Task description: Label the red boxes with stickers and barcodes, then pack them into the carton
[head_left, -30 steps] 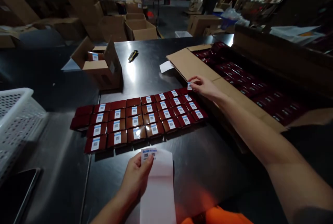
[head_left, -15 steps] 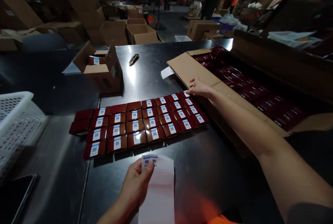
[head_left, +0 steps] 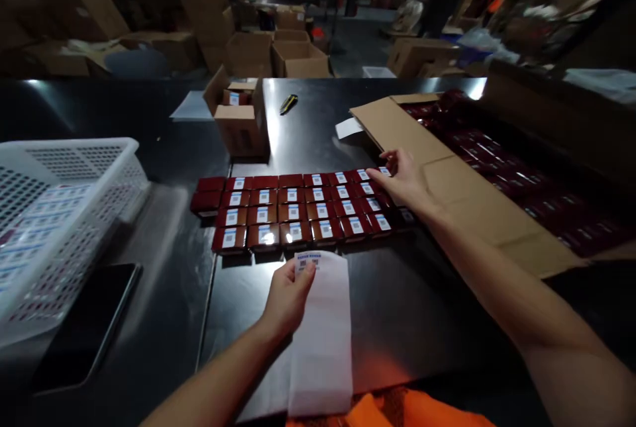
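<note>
My left hand (head_left: 288, 298) pinches the top of a long white label strip (head_left: 322, 341), thumb on two printed labels with codes. Beyond it, dark red small boxes (head_left: 293, 212) stand in several tight rows; most tops carry a white-and-blue label, while a few at the back and left are plain. My right hand (head_left: 402, 179) is over the right end of the back row, thumb and fingers apart. Between them shows a label (head_left: 384, 171) on the end box; whether the fingertips touch it I cannot tell.
At right lies a big open carton (head_left: 422, 149) full of dark red boxes. A small open carton (head_left: 241, 126), a yellow-black utility knife (head_left: 289, 104) and a white paper (head_left: 193, 107) are at the back. To the left are a white basket (head_left: 124, 175) and a phone (head_left: 89, 328).
The view has swung left and shows more of the basket and phone. My right hand's fingers have spread around the end box's label. My left hand still holds the strip.
</note>
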Motion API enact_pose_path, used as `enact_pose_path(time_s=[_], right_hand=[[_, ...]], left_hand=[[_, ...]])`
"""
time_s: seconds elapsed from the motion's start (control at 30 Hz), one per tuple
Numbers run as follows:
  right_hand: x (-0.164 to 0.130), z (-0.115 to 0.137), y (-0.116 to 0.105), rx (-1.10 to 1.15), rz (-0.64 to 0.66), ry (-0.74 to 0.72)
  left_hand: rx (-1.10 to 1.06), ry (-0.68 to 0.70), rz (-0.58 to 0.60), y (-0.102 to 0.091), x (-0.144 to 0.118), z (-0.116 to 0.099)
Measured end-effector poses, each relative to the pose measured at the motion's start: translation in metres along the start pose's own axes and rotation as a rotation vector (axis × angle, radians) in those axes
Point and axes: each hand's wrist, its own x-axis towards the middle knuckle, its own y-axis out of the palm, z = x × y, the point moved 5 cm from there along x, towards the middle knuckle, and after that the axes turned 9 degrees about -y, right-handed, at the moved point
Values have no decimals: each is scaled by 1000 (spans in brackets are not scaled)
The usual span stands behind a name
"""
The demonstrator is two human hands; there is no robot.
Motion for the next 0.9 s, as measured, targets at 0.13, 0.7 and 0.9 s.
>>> enact_pose_path(time_s=[0.13, 0.7, 0.9], right_hand=[[-89, 84, 19, 484, 162, -392], [-37, 175, 24, 787, 231, -358], [44, 257, 132, 801, 712, -196]], left_hand=[[-8, 75, 9, 1, -1, -6], [53, -18, 95, 11, 1, -21], [289, -68, 186, 17, 7, -1]])
